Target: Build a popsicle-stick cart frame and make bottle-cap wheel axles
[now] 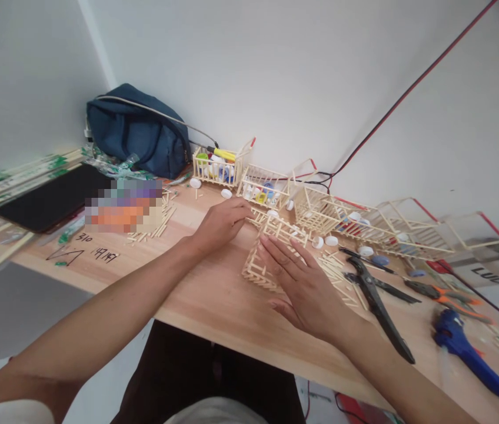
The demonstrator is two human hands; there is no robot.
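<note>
A small frame built of thin wooden sticks (263, 259) lies on the wooden table (214, 300) in front of me. My right hand (306, 285) rests flat on it, fingers stretched out and apart, pressing its near side. My left hand (220, 224) is closed in a pinch at the frame's far left corner, its fingertips on a thin stick (253, 219) there. Loose sticks (338, 274) lie beside the right hand.
A row of stick-built baskets (271, 185) with bottle caps runs along the wall. Black cutters (375, 297), orange pliers (441, 292) and a blue glue gun (470, 353) lie at the right. A blue bag (139, 132), a dark tablet (50, 200) and chopstick packs (15, 176) sit at the left.
</note>
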